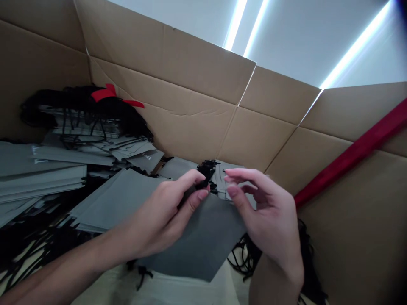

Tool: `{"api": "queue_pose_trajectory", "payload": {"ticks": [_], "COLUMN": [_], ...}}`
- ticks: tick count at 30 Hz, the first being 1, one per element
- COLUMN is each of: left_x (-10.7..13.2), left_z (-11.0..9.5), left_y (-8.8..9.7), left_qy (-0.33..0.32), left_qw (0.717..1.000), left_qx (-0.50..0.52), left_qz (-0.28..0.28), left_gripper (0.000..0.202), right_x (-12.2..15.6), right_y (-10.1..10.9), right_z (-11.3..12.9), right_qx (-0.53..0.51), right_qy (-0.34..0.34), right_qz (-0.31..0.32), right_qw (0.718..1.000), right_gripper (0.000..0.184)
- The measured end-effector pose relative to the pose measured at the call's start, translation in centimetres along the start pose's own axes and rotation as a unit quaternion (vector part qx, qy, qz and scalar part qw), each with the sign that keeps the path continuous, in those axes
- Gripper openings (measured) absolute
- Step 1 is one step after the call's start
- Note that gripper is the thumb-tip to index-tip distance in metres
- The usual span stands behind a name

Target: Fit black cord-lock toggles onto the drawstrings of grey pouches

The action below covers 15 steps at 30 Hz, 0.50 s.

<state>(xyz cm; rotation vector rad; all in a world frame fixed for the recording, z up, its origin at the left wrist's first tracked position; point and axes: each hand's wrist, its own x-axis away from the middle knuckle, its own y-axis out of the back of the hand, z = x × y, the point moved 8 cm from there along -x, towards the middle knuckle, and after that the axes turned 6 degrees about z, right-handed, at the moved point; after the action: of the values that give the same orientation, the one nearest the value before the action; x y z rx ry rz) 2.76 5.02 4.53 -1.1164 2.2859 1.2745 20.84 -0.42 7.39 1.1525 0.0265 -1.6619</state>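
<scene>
A gray panel (213,237) slants above the surface (104,286), below the left hand (168,207), whose grip pinches black cord (206,171); the right hand's (273,216) grip stands narrowly parted. Stacked panels (111,197) lie leftward; a cardboard wall (178,89) lines the far edge.

Dark grey sheet (203,241), paler grey stacks (108,197), black cords (132,120), bright red ribbon (104,94), brown cardboard (184,99), crimson strip (352,154)

Both forearms (82,259) bare; fingers (187,180) slender; thumbnails (203,195) short, rounded.
</scene>
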Motion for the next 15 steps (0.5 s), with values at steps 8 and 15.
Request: {"api": "queue_pose_trajectory", "payload": {"ticks": [8, 15], "left_x": [0.3, 0.0], "left_z": [-0.5, -1.1], "left_y": [-0.1, 0.7], "left_qy": [-0.041, -0.082], "left_qw": [0.999, 0.997], "left_qx": [0.021, 0.003], "left_qz": [0.029, -0.016], "left_gripper": [0.023, 0.031], "right_x": [0.5, 0.4], "right_y": [-2.5, -2.1], "right_z": [2.8, 4.3], "right_qx": [-0.029, 0.011], "right_qy": [0.121, 0.200], "right_qz": [0.004, 0.006], "right_qw": [0.992, 0.980], "right_gripper": [0.021, 0.022]}}
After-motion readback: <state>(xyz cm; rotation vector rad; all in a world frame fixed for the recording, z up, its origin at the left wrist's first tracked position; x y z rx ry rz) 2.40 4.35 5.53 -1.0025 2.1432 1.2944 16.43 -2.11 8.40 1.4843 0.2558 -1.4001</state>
